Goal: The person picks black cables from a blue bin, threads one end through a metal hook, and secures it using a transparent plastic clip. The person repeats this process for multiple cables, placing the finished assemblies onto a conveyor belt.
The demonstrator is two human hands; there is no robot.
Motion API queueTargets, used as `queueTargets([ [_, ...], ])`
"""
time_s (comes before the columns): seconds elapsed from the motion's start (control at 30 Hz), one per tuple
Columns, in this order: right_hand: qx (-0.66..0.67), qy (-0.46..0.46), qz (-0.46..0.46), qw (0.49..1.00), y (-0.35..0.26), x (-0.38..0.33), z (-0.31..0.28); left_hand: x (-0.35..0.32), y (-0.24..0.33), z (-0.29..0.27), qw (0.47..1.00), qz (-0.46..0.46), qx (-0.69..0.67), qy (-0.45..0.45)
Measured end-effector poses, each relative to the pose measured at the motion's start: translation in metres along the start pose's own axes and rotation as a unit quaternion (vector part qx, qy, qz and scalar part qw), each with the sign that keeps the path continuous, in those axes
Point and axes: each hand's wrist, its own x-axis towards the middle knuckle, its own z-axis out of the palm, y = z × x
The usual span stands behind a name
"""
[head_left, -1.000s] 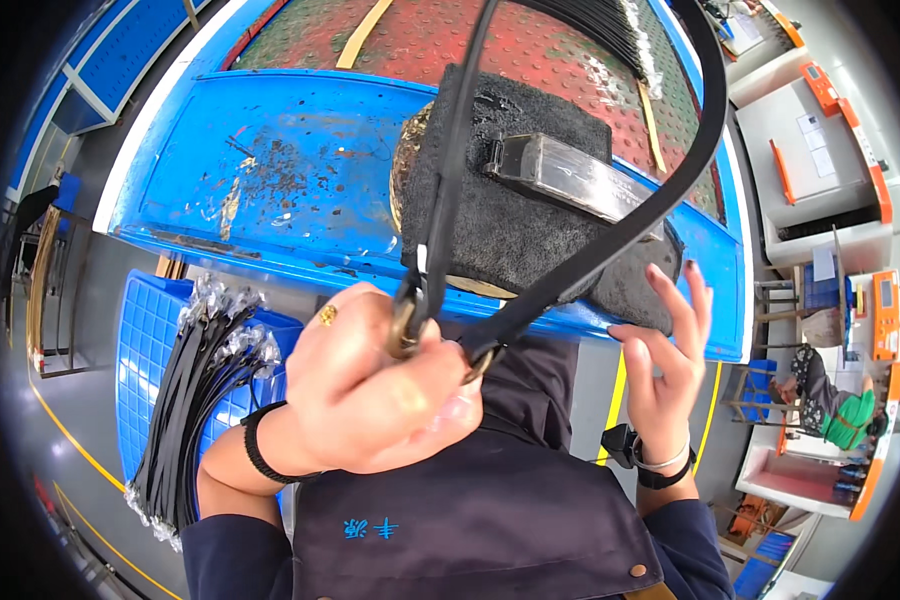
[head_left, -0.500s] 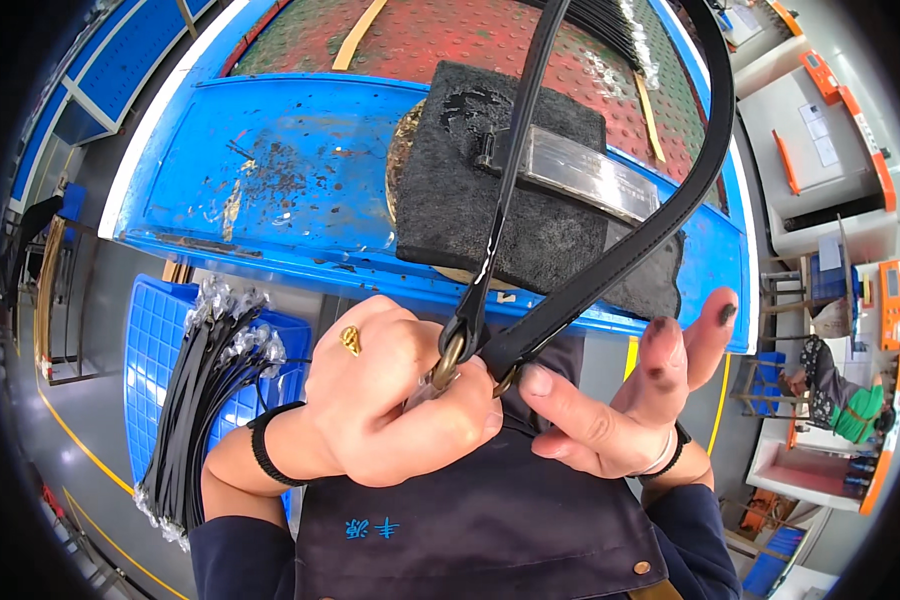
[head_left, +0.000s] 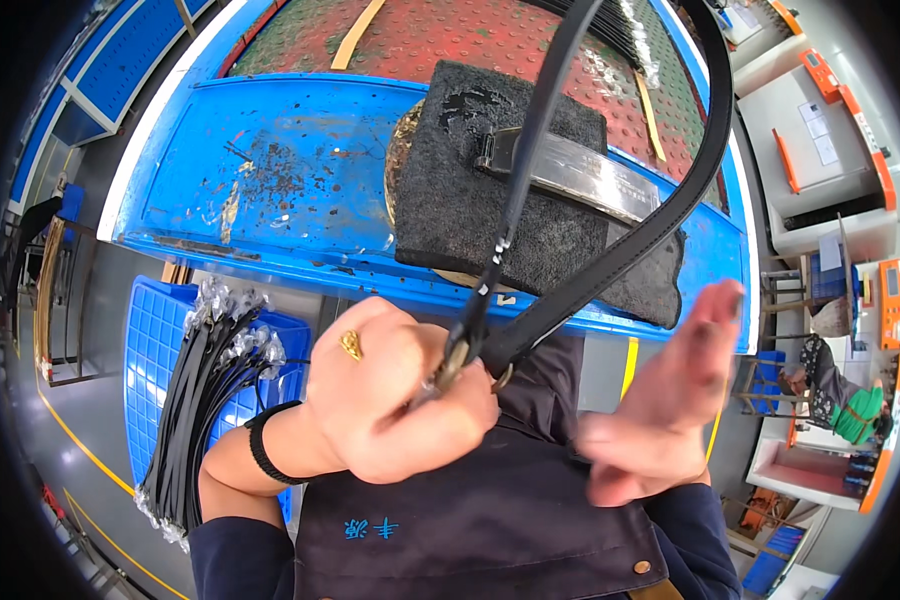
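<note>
My left hand [head_left: 395,395] is closed around the metal-ringed ends of a black leather strap [head_left: 610,255], probably a bag handle. The strap rises in a long loop over the bench. A brass-coloured ring [head_left: 454,362] shows at the fingers, while part of the held ends is hidden by them. To the right, my right hand [head_left: 665,400] is apart from the strap, its fingers stretched out and a little smeared by motion. Dark stains mark its fingertips. Behind the loop, a shiny flat rectangular case [head_left: 585,172] lies on a black cloth pad [head_left: 450,195].
A blue bench [head_left: 310,150] with dark stains spans the space ahead, with a red and green studded mat [head_left: 450,40] beyond. At left, a blue crate [head_left: 155,360] carries a bundle of black straps [head_left: 195,410] with plastic-wrapped ends. Another person [head_left: 850,400] is far right.
My right hand has let go of the strap's end and moved right, away from it. The left hand stays nearly in place, and the strap's left side has swung slightly.
</note>
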Motion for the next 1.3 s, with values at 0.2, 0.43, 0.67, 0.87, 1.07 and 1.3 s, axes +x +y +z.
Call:
queueTargets([
  [0.2, -0.123, -0.044, 0.264, 0.956, 0.012, -0.042, -0.005, 0.005, -0.006, -0.022, 0.993, -0.11, -0.018, -0.037],
  [0.43, -0.219, -0.181, 0.3, 0.911, 0.024, -0.065, -0.008, 0.019, -0.014, -0.037, 0.967, -0.199, -0.144, -0.071],
  [0.67, -0.182, 0.015, 0.112, 0.977, 0.001, -0.018, -0.033, 0.028, -0.009, -0.033, 0.95, -0.196, -0.218, -0.105],
  [0.87, -0.211, -0.1, -0.052, 0.971, 0.002, 0.02, -0.028, 0.033, -0.004, -0.035, 0.946, -0.181, -0.242, -0.114],
  [1.07, -0.16, -0.047, -0.082, 0.983, 0.012, 0.011, -0.025, 0.032, -0.004, -0.04, 0.948, -0.181, -0.227, -0.131],
  [1.3, -0.092, 0.033, 0.107, 0.989, 0.014, -0.05, -0.03, 0.026, -0.004, -0.045, 0.971, -0.148, -0.146, -0.12],
])
